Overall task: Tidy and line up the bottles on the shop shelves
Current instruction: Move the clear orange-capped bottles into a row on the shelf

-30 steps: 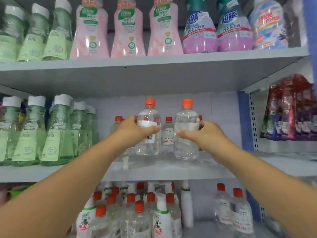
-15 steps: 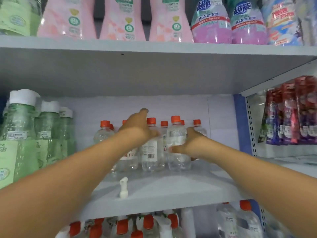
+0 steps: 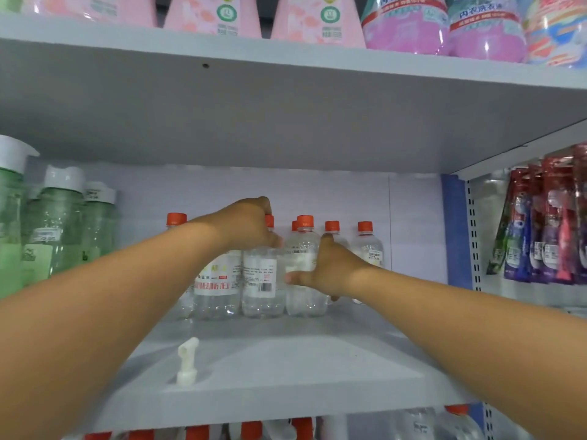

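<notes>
Several clear bottles with orange caps stand clustered at the back of the middle shelf (image 3: pixel 286 369). My left hand (image 3: pixel 244 225) curls over the shoulder of one clear bottle (image 3: pixel 259 281) with a white barcode label. My right hand (image 3: pixel 327 268) grips the neighbouring clear bottle (image 3: pixel 301 249) around its middle from the right side. Both bottles stand upright on the shelf, side by side. Another labelled bottle (image 3: pixel 214 287) stands just left of them, and one more (image 3: pixel 368 246) stands behind my right hand.
A small white spout cap (image 3: pixel 187 360) stands loose near the shelf's front. Green bottles with white caps (image 3: pixel 63 223) fill the left end. Pink and purple detergent bottles (image 3: pixel 409 23) sit on the shelf above. Red and purple pouches (image 3: pixel 546 223) hang at right. More orange-capped bottles (image 3: pixel 251 430) stand on the shelf below.
Both hands carried the two clear bottles from the shelf's front to the back and set them among the others. The view has moved closer and tilted lower under the upper shelf.
</notes>
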The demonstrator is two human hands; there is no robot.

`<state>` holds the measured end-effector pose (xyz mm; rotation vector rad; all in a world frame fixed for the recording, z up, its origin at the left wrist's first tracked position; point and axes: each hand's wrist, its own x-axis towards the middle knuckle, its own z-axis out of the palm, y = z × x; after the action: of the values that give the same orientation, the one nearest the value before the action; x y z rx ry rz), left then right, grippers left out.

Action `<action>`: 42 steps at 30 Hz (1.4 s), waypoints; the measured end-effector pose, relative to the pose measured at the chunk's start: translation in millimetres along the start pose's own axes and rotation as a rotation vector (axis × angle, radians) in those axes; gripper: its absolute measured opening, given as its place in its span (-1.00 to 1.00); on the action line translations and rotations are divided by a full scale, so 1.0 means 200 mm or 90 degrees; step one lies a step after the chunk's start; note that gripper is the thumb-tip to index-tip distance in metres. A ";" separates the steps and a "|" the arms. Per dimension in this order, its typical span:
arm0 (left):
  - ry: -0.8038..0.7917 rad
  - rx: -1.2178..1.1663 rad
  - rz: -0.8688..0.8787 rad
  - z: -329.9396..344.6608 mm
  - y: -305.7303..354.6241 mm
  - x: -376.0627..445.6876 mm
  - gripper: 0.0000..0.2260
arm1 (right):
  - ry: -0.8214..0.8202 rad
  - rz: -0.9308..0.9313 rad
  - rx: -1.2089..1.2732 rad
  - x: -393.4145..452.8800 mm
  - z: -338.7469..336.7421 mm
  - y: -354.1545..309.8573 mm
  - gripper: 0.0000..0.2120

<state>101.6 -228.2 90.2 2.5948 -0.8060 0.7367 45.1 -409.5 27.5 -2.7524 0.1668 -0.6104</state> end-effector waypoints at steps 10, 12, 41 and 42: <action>-0.011 -0.096 -0.065 -0.03 -0.01 0.04 -0.76 | -0.013 -0.062 0.054 0.19 -0.36 -0.06 -0.62; 0.005 -0.132 -0.064 -0.02 -0.02 0.04 -0.79 | -0.025 -0.072 0.068 0.22 -0.35 -0.04 -0.70; 0.118 -0.103 -0.092 0.07 0.05 0.03 -0.76 | 0.107 -0.075 0.311 0.23 -0.18 0.02 -0.64; 0.110 -0.120 -0.094 0.06 0.05 0.03 -0.77 | 0.105 -0.077 0.331 0.23 -0.18 0.02 -0.67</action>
<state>104.8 -244.8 85.1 2.3566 -0.5943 0.7876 70.9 -432.0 74.9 -2.2218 -0.1104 -0.7848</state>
